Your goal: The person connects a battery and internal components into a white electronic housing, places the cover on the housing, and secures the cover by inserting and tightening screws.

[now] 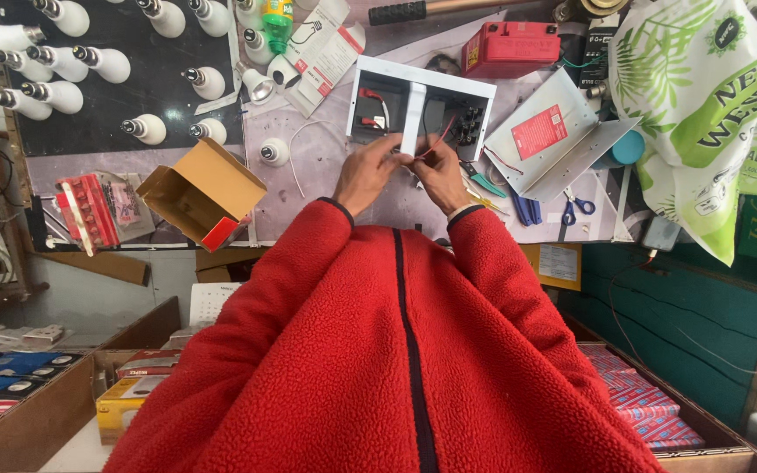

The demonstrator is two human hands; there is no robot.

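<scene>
Red wire (435, 147): a thin strand running from between the two hands up into the open white box; it sits at the middle of the workbench, just in front of the box.
Left hand (366, 172): fingers drawn together at the tips, pinching the near end of the wire beside the other hand.
Right hand (439, 175): fingers curled in, thumb and forefinger nipping the same wire; the fingertips of both hands touch or nearly touch.
White box (420, 109): an open metal case, its dark inside showing, with a white bar down the middle and small red leads within; it lies just beyond the hands.
Lid (543, 133): a grey sheet-metal cover with a red label, lying tilted just right of the box.
Scissors (579, 207): blue-handled, on the bench right of the hands, below the lid.
Red battery (508, 49): a red block beyond the box, near the far edge.
Bulbs (98, 61): many white bulbs lying on a dark mat at the far left; one more lies alone near the box.
Cardboard box (203, 193): small, brown, open, tipped on its side left of the hands.
Printed bag (703, 96): white and green plastic, bunched at the right.
Red sleeves (308, 263): fleecy, reaching from the bottom up to the wrists.
Workbench (326, 162): pale, cluttered surface under all this.
</scene>
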